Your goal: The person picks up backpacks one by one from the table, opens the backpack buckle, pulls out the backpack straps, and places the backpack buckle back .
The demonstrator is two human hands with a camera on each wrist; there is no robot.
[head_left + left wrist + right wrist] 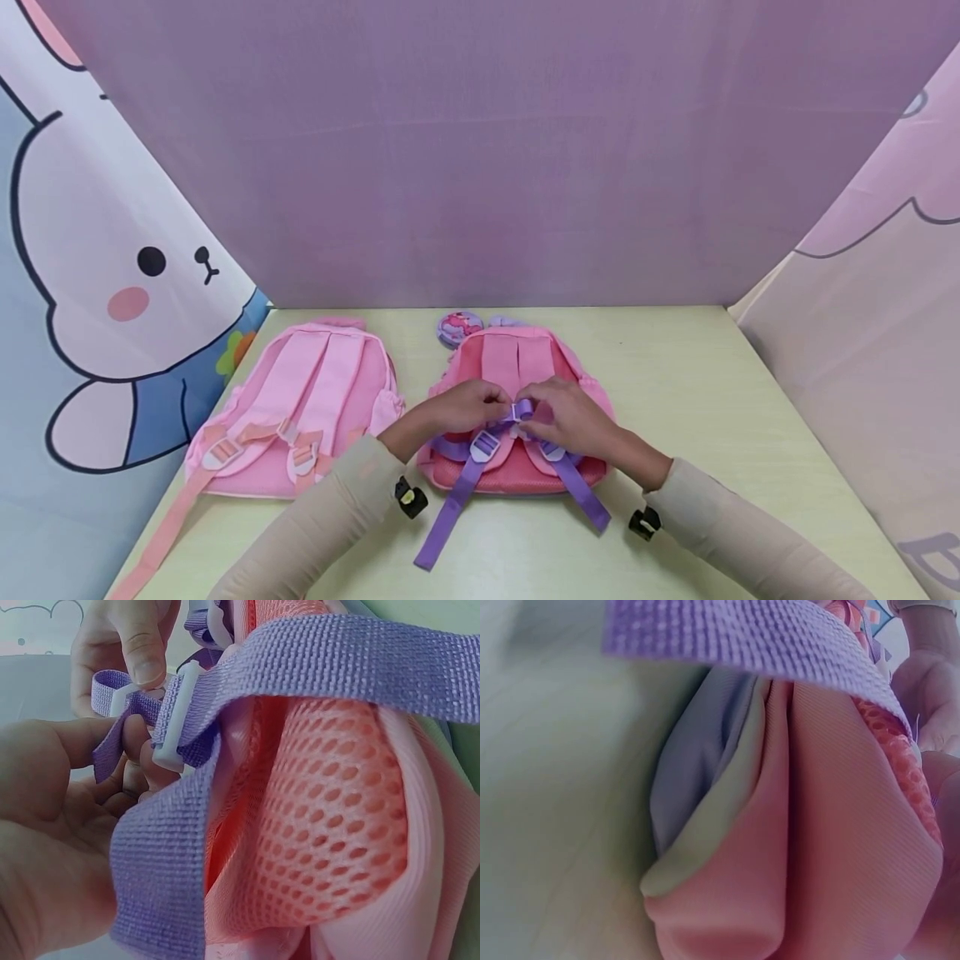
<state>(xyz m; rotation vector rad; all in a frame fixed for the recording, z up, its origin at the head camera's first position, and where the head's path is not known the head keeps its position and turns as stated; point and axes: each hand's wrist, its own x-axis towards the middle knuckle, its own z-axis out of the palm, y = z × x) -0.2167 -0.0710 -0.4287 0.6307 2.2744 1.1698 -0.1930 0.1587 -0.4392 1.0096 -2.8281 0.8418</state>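
A pink backpack with purple straps (517, 350) lies with its shoulder straps facing up. Over its middle, both hands meet at a narrow purple chest strap (526, 407) fitted with a small white buckle (124, 700). My left hand (474, 405) pinches the strap by the buckle, coming from the left. From the other side my right hand (570, 414) pinches the looped part, its thumb (146, 664) close to the buckle. Below the hands, white sliders (484, 447) carry wider purple webbing (452, 515) whose loose ends hang onto the table. The right wrist view barely shows the fingers.
A second, lighter pink backpack (300, 375) with peach straps lies to the left, one strap end (161, 533) trailing toward the front. A round purple pendant (459, 328) sits behind the nearer bag. Fabric walls (495, 167) enclose the pale table (690, 375).
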